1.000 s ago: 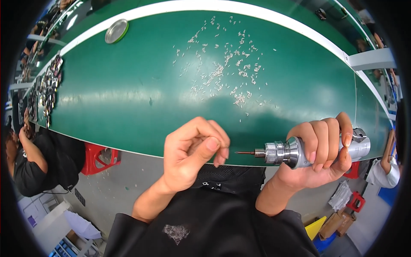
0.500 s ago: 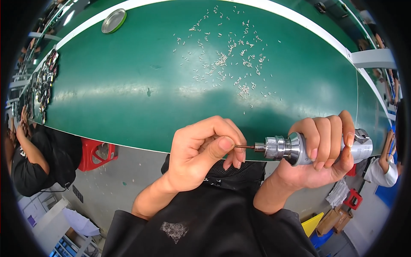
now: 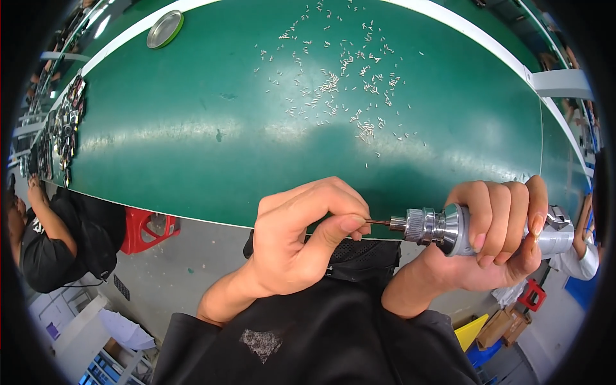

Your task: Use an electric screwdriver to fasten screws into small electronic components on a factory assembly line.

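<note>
My right hand [image 3: 497, 224] wraps round a silver-grey electric screwdriver [image 3: 454, 230], held level over the near table edge with its knurled chuck [image 3: 420, 226] toward the left. A thin brown bit [image 3: 378, 222] sticks out of the chuck. At its tip, the thumb and forefinger of my left hand [image 3: 298, 237] are closed in a pinch. Whether they also hold some small part against the tip is hidden. Beyond both hands, many tiny silvery pieces like pins or screws [image 3: 330, 83] lie scattered on the green table [image 3: 186, 167].
A shallow round tin [image 3: 165, 29] with a green rim sits at the far left. Small dark parts [image 3: 69, 119] are heaped along the left table end. A person in black [image 3: 54, 237] is beside a red stool [image 3: 147, 230]; another in white [image 3: 577, 256] is at right.
Both hands and the screwdriver have shifted a little to the right. My left fingertips still pinch at the bit's tip. The scattered pieces look unchanged, with the view slightly shifted.
</note>
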`<state>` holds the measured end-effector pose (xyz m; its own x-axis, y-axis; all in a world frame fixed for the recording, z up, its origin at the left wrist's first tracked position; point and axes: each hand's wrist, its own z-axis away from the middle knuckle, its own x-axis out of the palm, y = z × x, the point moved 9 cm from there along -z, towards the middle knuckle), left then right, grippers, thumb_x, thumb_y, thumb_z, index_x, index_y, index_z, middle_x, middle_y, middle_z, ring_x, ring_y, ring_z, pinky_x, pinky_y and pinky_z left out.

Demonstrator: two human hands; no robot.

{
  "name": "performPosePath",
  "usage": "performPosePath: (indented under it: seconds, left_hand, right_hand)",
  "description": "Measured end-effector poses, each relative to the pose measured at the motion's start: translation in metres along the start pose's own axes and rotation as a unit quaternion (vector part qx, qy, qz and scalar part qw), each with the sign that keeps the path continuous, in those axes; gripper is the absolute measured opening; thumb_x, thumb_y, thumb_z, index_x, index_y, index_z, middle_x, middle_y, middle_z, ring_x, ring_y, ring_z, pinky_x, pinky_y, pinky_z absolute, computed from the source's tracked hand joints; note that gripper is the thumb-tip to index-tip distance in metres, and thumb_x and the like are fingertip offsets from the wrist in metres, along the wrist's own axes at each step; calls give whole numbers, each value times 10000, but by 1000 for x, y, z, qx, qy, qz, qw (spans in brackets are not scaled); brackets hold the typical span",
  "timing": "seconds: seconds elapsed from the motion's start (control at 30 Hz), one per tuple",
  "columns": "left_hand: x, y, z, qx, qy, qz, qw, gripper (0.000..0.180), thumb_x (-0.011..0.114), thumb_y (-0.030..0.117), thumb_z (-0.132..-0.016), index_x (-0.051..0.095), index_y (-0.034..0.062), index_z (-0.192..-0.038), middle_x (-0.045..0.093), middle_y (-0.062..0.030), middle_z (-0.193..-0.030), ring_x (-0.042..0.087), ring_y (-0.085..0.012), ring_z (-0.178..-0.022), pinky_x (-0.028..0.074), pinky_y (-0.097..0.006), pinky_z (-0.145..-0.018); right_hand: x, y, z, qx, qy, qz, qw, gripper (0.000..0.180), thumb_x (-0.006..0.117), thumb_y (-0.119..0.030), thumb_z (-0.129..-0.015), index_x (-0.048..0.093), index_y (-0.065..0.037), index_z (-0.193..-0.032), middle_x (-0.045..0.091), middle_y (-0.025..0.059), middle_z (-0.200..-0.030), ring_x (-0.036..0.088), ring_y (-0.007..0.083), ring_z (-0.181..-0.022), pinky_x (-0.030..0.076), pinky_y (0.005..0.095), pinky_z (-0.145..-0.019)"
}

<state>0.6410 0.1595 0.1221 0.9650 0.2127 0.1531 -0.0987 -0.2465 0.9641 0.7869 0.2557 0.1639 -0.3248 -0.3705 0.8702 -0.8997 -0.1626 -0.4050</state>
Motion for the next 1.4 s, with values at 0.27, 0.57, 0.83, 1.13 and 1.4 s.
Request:
performPosePath:
  seconds: [0.27, 0.57, 0.83, 1.13, 1.4]
  left_hand:
    - [9, 7, -6, 18, -6, -104, 994, 59, 631, -16, -865, 606, -63, -840, 646, -139, -772, 607, -199, -634, 483, -284, -569]
    - [-107, 43, -138, 150, 87, -594, 785, 391, 633, 47, -855, 537, -18, -1229, 639, -158, -1007, 621, -293, -878, 502, -360, -756]
    - [-219, -19, -283, -9, 144, -697, 702, 453, 687, 225, -841, 523, -36, -1174, 565, -256, -1085, 578, -408, -1015, 501, -486, -849]
    - [-166, 24, -220, 164, 27, -649, 743, 275, 558, 59, -906, 615, -44, -1155, 608, -191, -1091, 550, -362, -989, 459, -427, -881]
    - [-40, 22, 5, 141, -149, -611, 764, 526, 644, -46, -659, 568, -117, -1174, 565, -212, -1253, 561, -348, -985, 521, -404, -834]
  right_hand:
    - [-7, 2, -1, 14, 9, -21, 1000, 130, 543, -73, -829, 439, -91, -903, 421, -18, -563, 412, 104, -465, 367, 287, -580]
    - [-67, -15, 13, -43, 134, -26, 990, 117, 528, -73, -832, 443, -74, -912, 394, -5, -582, 400, 112, -510, 367, 295, -599]
    - [-77, -8, 35, 2, 182, -33, 983, 113, 518, -42, -828, 436, -66, -902, 377, 10, -596, 381, 118, -527, 357, 293, -596]
    - [-81, -9, 36, 43, 188, -4, 981, 117, 533, -60, -829, 436, -78, -891, 381, 4, -591, 396, 117, -527, 364, 292, -612]
    - [-47, 37, 55, 168, 121, 21, 978, 136, 552, -122, -802, 435, -111, -870, 416, 11, -577, 413, 142, -516, 356, 331, -578]
